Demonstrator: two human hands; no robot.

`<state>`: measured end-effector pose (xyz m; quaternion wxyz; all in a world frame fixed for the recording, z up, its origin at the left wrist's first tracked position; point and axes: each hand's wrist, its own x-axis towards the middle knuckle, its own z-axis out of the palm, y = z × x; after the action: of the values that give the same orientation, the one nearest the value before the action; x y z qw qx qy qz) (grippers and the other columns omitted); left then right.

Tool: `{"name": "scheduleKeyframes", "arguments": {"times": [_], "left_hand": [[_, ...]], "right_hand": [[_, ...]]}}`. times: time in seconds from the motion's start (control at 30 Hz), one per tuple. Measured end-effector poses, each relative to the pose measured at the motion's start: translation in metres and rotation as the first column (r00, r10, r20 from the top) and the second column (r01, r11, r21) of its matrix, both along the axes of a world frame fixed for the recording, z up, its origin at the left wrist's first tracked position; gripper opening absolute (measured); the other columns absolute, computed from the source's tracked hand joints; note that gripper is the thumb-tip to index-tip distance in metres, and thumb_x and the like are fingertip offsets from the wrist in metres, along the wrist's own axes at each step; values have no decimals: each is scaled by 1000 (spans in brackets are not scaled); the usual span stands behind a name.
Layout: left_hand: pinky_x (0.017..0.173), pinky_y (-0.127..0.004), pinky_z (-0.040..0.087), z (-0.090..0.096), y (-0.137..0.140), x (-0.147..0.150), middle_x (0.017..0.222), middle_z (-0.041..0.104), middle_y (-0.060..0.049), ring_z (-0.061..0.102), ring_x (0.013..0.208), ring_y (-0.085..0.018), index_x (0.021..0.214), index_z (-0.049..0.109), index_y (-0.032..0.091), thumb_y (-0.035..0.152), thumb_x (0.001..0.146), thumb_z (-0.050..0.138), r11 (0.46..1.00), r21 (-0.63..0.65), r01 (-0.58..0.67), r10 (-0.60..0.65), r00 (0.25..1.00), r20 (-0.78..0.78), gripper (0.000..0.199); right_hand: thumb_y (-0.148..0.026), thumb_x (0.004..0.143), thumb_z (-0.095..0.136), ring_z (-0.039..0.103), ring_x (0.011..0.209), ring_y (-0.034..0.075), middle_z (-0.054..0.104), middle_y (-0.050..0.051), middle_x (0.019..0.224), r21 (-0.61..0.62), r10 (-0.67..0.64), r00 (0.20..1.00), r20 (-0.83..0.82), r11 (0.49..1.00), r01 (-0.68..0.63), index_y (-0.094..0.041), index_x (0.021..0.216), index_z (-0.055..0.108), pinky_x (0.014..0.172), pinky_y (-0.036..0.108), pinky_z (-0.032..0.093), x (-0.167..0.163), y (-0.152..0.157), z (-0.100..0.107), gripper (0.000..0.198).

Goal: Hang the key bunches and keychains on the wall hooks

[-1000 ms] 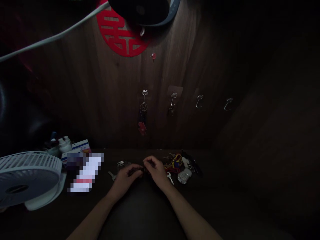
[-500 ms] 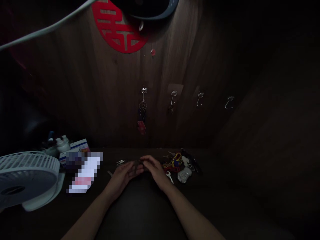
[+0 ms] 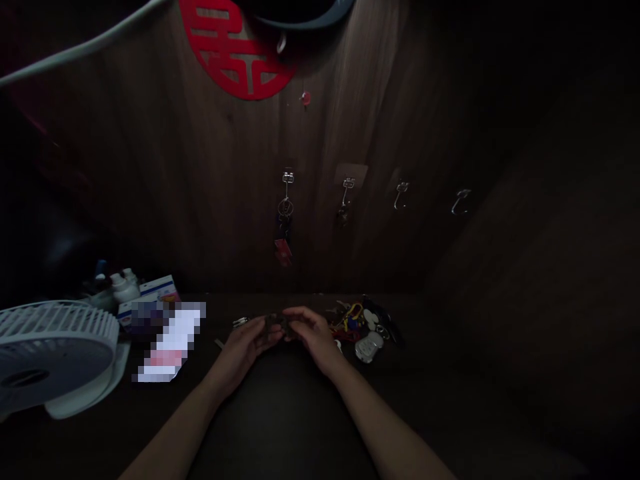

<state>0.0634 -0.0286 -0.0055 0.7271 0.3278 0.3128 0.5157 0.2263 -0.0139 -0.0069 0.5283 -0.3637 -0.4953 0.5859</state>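
Since a second ago, the left hand (image 3: pixel 242 347) has turned up a bit — more of the small dark thing (image 3: pixel 275 324) shows. Both hands pinch it over the tabletop (image 3: pixel 280 413), near the back edge — too dim to name. Beside the right hand (image 3: pixel 316 335), a messy key pile (image 3: pixel 354 324) lies near that edge.
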Motion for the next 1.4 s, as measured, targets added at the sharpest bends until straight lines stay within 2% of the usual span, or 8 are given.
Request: {"name": "scheduleKeyframes", "arguments": {"times": [0.27,0.5,0.63,0.93,1.1,1.23,1.4], "left_hand": [[83,-29,48,-5,2,1,90,72,-6,65,80,-15,94,68,15,24,71,71,999,50,-4,10,994,-111,24],[87,-35,47,-3,-1,5,97,70,-5,64,91,-22,97,65,19,24,67,72,991,134,1,43,944,-327,31],[88,-34,45,2,-3,5,95,71,-4,63,94,-23,96,66,20,22,64,74,987,159,-15,78,914,-399,33],[80,-31,49,-8,2,4,87,71,-6,65,81,-19,93,68,15,26,72,67,997,72,1,18,968,-251,23],[75,-29,49,-3,0,5,79,72,-7,65,73,-17,91,69,13,23,72,67,1000,4,18,-17,984,-178,21],[75,-30,48,0,-2,5,81,73,-8,65,73,-17,90,69,13,22,75,62,999,1,36,-36,992,-117,19],[76,-31,47,-1,1,3,87,72,-11,65,78,-20,90,69,13,29,77,60,995,18,98,-95,988,-124,23]], "right_hand": [[-27,62,72,60,67,13,62,-1,72,-59,-1,999,-53,998,-2,-18,85,65,58,27,51,-1,-1,-1,26],[-24,57,75,59,67,12,63,-2,75,-25,19,1000,-23,999,-19,-19,81,60,60,25,50,-3,-3,-2,29],[-25,57,76,58,61,11,61,-4,70,-31,-14,1000,0,999,14,-19,78,58,56,23,49,-4,-2,-3,28],[-32,57,76,60,57,13,60,-3,64,-83,-51,999,-5,995,51,-18,76,59,50,25,52,-4,-2,1,28],[-33,56,76,59,54,11,59,-3,62,-122,-84,996,-26,989,81,-16,74,59,46,23,50,-3,-2,6,30],[-33,57,76,59,52,11,60,-3,62,-121,-84,996,-33,989,80,-16,73,58,44,22,49,-3,-2,6,29],[-32,58,74,58,50,11,59,-4,58,-101,-86,996,-20,991,84,-17,72,57,42,21,48,-3,-1,5,27]]}}
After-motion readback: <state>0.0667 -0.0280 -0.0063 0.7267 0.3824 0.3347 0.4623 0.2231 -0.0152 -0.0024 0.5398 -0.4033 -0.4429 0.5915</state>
